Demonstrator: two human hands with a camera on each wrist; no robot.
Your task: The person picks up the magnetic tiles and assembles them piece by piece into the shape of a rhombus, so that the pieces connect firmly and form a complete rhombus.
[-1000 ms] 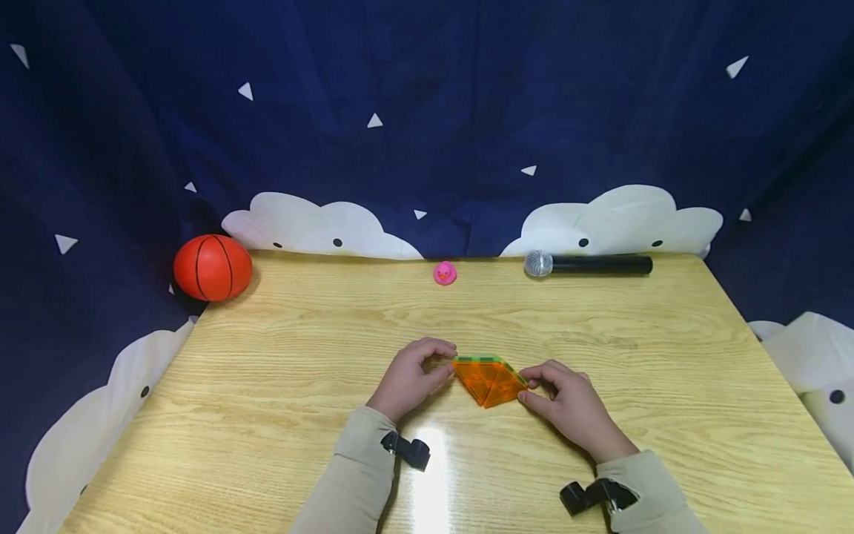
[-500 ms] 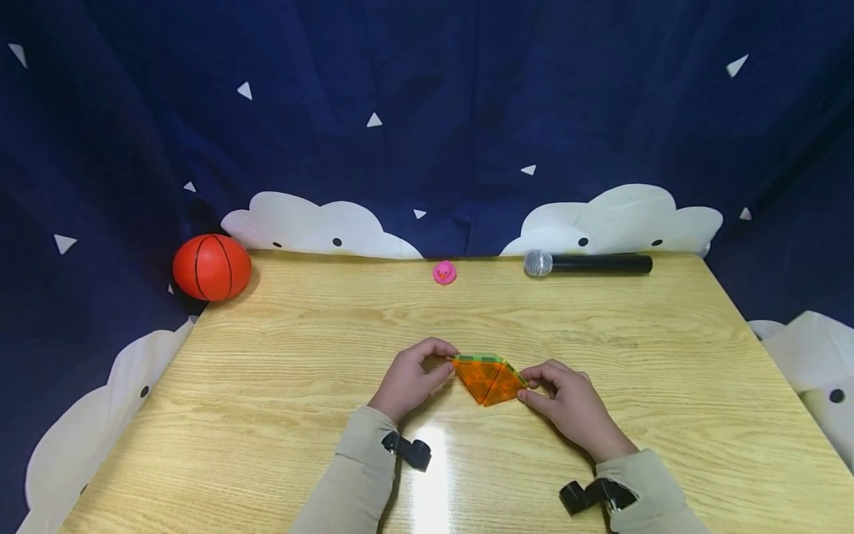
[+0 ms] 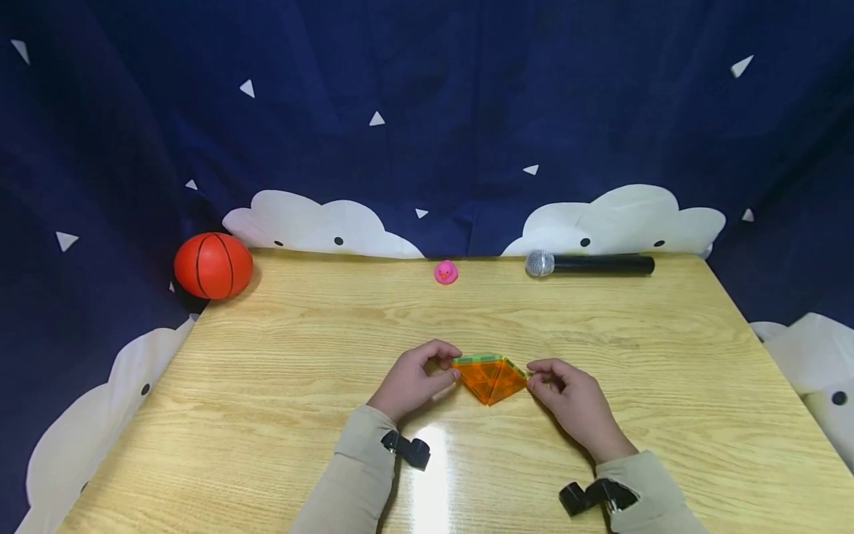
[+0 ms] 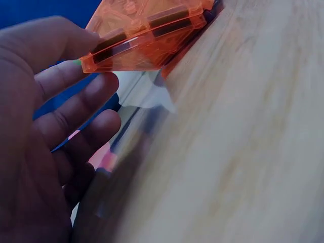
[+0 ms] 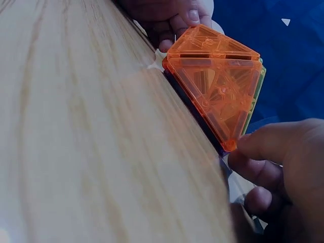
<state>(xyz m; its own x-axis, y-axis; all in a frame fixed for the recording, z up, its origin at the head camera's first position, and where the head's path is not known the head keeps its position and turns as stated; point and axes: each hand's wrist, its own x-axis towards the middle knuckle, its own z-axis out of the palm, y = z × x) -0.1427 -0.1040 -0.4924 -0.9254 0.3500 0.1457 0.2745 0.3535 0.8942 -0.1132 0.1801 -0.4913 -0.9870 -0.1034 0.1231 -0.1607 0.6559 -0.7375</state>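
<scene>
A small structure of translucent magnetic tiles (image 3: pixel 490 380) stands on the table between the two hands. Orange triangles (image 5: pixel 215 96) face the person, green edges run along its far upper side, and a dark purple edge shows at its base. My left hand (image 3: pixel 415 378) pinches its left corner between thumb and index finger; the other fingers (image 4: pixel 93 129) are loosely bent below. At the opposite corner, my right hand (image 3: pixel 575 404) has its thumb tip against the tiles (image 5: pixel 230 144) and its index finger curled just behind. The structure's far side is mostly hidden.
On the wooden table (image 3: pixel 320 319), a red basketball (image 3: pixel 213 265) sits at the far left corner. A pink rubber duck (image 3: pixel 445 272) and a black microphone (image 3: pixel 594 265) lie along the back edge. A dark blue curtain (image 3: pixel 427 111) hangs behind.
The right thumb has shifted from the front of the tiles to their right corner, and the right hand has drawn slightly outward. The left hand and structure have barely moved.
</scene>
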